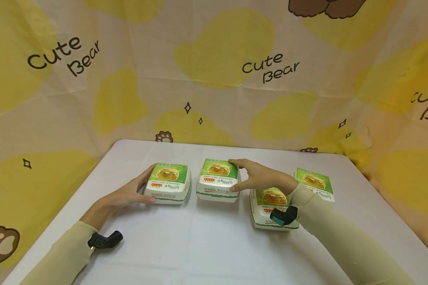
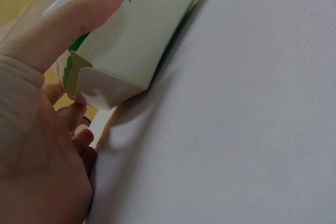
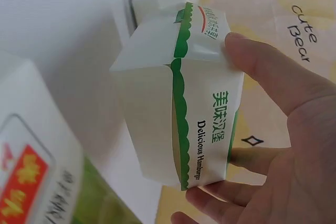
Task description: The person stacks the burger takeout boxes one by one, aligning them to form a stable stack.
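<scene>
My left hand [image 1: 128, 192] grips a green and white hamburger box [image 1: 168, 184] from its left side, thumb along the front and fingers round the back. In the left wrist view, that thumb [image 2: 79, 22] lies across the front of the box [image 2: 142, 30]. A second hamburger box [image 1: 218, 180] stands to its right, held by my right hand [image 1: 255, 176] between thumb and fingers at its right side. The right wrist view shows its side [image 3: 205, 114] printed "Delicious Hamburger". Whether this box touches the table is hard to tell. A gap separates the two boxes.
Another hamburger box [image 1: 274, 219] sits below my right wrist, partly covered by it. One more box [image 1: 315, 184] stands behind my right forearm. The white table [image 1: 199, 245] ends at a back edge against a yellow patterned curtain [image 1: 214, 95].
</scene>
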`<act>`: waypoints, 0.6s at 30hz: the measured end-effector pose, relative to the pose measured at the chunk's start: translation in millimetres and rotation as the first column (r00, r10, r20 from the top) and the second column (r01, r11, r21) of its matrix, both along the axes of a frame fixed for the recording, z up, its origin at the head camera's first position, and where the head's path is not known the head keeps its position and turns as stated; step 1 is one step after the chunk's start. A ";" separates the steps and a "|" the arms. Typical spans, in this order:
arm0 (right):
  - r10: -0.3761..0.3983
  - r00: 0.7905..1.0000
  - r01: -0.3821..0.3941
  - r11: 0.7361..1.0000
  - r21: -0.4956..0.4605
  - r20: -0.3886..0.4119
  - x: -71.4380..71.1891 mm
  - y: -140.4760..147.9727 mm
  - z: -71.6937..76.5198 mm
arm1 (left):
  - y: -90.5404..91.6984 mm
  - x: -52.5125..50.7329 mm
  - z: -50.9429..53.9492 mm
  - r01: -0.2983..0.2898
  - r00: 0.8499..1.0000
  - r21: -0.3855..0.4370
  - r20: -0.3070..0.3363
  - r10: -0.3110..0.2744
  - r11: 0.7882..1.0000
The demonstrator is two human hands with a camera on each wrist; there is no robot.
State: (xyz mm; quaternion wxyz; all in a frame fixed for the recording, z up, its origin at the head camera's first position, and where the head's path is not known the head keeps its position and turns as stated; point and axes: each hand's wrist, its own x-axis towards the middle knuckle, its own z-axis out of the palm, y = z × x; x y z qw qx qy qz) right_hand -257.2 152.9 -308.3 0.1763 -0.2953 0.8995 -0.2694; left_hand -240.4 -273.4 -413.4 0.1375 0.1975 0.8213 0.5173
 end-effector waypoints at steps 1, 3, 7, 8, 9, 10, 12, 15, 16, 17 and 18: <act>-0.001 1.000 0.001 1.000 -0.009 0.000 -0.3 0.7 2.2 | 0.1 0.1 -0.1 -0.001 1.000 0.002 0.001 0.001 1.000; -0.001 1.000 0.001 1.000 -0.031 0.003 -1.8 1.1 5.0 | -0.1 0.3 -0.5 -0.004 1.000 0.005 0.005 0.004 1.000; 0.002 1.000 -0.001 0.997 -0.074 0.019 -2.7 -0.8 11.1 | -0.5 0.4 -0.4 -0.004 1.000 0.009 0.004 0.004 1.000; 0.005 1.000 -0.004 0.997 -0.082 0.020 -3.1 -1.8 12.2 | -0.7 0.5 -0.6 -0.005 1.000 0.008 0.003 0.005 1.000; 0.007 1.000 -0.005 0.996 -0.086 0.023 -3.4 -2.8 13.3 | -0.8 0.7 -0.7 -0.004 1.000 0.008 0.003 0.004 1.000; 0.009 1.000 -0.008 0.996 -0.088 0.021 -3.6 -3.7 14.5 | -1.0 0.9 -0.8 -0.005 1.000 0.007 0.002 0.005 1.000; 0.016 1.000 -0.014 0.996 -0.092 0.014 -3.8 -5.7 17.4 | -1.1 1.0 -1.0 -0.006 1.000 0.005 0.002 0.006 1.000; 0.025 1.000 -0.024 0.994 -0.110 0.005 -4.5 -9.1 22.2 | -1.0 0.8 -1.1 -0.007 1.000 0.001 0.003 0.007 1.000; 0.033 0.999 -0.032 0.992 -0.120 0.000 -4.8 -10.6 23.6 | -0.8 0.6 -1.0 -0.006 1.000 0.002 0.003 0.006 1.000; 0.039 0.999 -0.039 0.991 -0.129 -0.004 -5.3 -12.4 24.8 | -0.8 0.4 -1.0 -0.005 1.000 0.004 0.004 0.005 1.000; 0.044 0.999 -0.045 0.990 -0.136 -0.006 -5.7 -14.6 25.8 | -0.7 0.3 -1.1 -0.004 1.000 0.005 0.005 0.004 1.000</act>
